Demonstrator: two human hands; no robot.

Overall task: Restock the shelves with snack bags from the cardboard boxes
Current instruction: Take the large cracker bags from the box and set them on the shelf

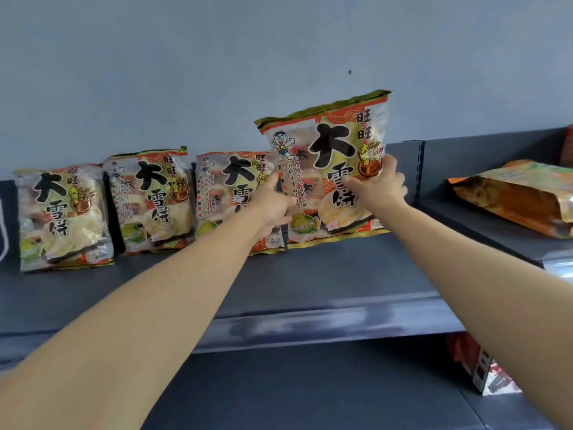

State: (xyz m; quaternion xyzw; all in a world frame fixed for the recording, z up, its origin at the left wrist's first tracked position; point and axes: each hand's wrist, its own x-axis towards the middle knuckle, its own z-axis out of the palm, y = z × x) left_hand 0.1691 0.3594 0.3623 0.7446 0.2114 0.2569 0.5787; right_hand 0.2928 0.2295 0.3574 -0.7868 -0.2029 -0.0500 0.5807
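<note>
A snack bag [328, 156] with large black characters and a cartoon figure stands upright on the dark shelf [325, 274], its bottom edge on the shelf surface, its top against the grey wall. My left hand [273, 203] grips its left side, thumb up along the edge. My right hand [379, 184] holds its right side, fingers curled on the front. Three identical snack bags stand in a row to the left: one [63, 217], a second [152, 197], and a third [229, 193] partly behind my left hand.
An orange and green bag [521, 200] lies flat on the adjoining shelf section to the right. A red and white package [477, 364] sits on the lower shelf at right. The shelf's front edge [310, 324] runs across below my forearms.
</note>
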